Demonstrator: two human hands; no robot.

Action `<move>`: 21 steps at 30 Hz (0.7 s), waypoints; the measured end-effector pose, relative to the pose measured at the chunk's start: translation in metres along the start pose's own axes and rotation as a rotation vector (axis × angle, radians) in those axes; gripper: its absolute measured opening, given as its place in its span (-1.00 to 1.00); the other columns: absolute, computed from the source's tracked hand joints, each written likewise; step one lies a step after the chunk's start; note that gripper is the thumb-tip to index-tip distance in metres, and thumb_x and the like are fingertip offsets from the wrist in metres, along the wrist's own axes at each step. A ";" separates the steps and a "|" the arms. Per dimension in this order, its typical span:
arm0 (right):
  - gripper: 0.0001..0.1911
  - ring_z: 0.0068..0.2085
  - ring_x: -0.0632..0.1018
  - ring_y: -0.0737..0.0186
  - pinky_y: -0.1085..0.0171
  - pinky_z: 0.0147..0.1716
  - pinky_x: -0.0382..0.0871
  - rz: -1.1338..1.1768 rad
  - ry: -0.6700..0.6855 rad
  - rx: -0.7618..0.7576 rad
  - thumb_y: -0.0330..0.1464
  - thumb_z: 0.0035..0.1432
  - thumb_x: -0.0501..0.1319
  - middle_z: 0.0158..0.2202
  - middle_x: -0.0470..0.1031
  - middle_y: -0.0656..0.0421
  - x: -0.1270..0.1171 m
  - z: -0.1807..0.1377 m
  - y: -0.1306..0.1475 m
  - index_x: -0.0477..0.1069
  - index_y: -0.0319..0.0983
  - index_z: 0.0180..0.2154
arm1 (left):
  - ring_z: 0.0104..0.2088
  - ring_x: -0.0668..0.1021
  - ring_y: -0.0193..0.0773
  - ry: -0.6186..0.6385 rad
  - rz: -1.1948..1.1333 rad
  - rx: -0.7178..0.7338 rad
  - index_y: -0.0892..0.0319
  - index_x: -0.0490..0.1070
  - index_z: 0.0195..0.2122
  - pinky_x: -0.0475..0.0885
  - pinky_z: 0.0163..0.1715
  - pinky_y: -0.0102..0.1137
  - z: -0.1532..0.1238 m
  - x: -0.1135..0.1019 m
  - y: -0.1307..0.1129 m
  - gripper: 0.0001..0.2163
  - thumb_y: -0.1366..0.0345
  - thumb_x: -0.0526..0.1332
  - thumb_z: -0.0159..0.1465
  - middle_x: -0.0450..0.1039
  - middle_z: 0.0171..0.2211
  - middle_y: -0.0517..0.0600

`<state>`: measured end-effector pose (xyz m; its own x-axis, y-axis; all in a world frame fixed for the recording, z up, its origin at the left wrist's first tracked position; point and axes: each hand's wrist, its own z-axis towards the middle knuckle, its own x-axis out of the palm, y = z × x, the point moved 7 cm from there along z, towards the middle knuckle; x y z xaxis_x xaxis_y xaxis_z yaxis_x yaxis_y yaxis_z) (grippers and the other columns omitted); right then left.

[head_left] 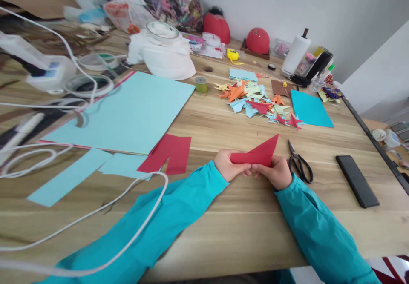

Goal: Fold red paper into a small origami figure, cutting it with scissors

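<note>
A folded red paper [258, 152], shaped like a long triangle pointing up and right, is held just above the wooden table [223, 228]. My left hand [228, 165] pinches its left end with closed fingers. At the lower right edge my right hand [277, 172] is closed on the same paper. Both arms wear teal sleeves. Black scissors [299, 163] lie just right of my right hand.
A cut red sheet [169, 153] and large light blue sheets [134, 111] lie to the left. A pile of folded coloured paper shapes [255, 101], a blue sheet [309, 109], a black phone [357, 181] and white cables [96, 216] are around. Clutter lines the back edge.
</note>
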<state>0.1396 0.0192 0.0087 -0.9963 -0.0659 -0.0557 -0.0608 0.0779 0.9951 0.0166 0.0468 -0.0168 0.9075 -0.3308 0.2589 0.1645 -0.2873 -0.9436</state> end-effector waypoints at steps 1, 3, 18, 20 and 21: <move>-0.74 -0.66 0.45 0.36 0.39 -0.66 0.39 0.005 0.003 0.006 -0.24 -0.21 0.40 -0.64 0.51 0.18 0.000 0.000 0.000 0.49 -0.32 -0.54 | -0.65 0.54 -0.23 -0.008 0.001 -0.006 0.36 0.46 -0.46 0.51 -0.63 -0.41 0.000 0.000 0.000 -0.71 0.33 0.44 -0.20 0.47 -0.70 -0.01; -0.74 -0.66 0.45 0.36 0.39 -0.67 0.39 0.021 0.015 0.027 -0.24 -0.21 0.40 -0.64 0.50 0.17 0.002 0.000 0.000 0.48 -0.32 -0.55 | -0.67 0.53 -0.24 -0.013 0.000 -0.012 0.37 0.47 -0.47 0.51 -0.63 -0.40 -0.002 0.000 -0.002 -0.72 0.33 0.43 -0.19 0.48 -0.69 0.00; -0.72 -0.72 0.37 0.44 0.45 -0.77 0.28 0.026 -0.030 0.088 -0.24 -0.25 0.42 -0.71 0.42 0.24 -0.001 0.000 -0.005 0.45 -0.32 -0.58 | -0.68 0.52 -0.27 -0.078 0.026 -0.025 0.37 0.49 -0.48 0.49 -0.64 -0.43 -0.005 -0.001 -0.010 -0.78 0.47 0.40 -0.20 0.48 -0.69 -0.03; -0.71 -0.75 0.31 0.47 0.47 -0.81 0.20 0.024 -0.073 0.100 -0.25 -0.28 0.43 -0.76 0.37 0.28 -0.004 -0.001 -0.005 0.45 -0.32 -0.57 | -0.68 0.53 -0.24 -0.095 0.021 -0.025 0.37 0.49 -0.45 0.50 -0.64 -0.41 -0.005 -0.003 -0.009 -0.75 0.45 0.41 -0.21 0.48 -0.69 -0.02; -0.71 -0.76 0.29 0.48 0.48 -0.82 0.18 0.025 -0.084 0.107 -0.25 -0.29 0.43 -0.77 0.35 0.29 -0.005 0.000 -0.006 0.45 -0.32 -0.56 | -0.67 0.53 -0.23 -0.095 0.016 -0.029 0.37 0.49 -0.46 0.50 -0.63 -0.39 -0.004 -0.003 -0.009 -0.75 0.44 0.41 -0.21 0.48 -0.69 -0.02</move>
<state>0.1445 0.0186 0.0035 -0.9989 0.0206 -0.0420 -0.0375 0.1839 0.9822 0.0108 0.0462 -0.0084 0.9426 -0.2497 0.2218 0.1396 -0.3086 -0.9409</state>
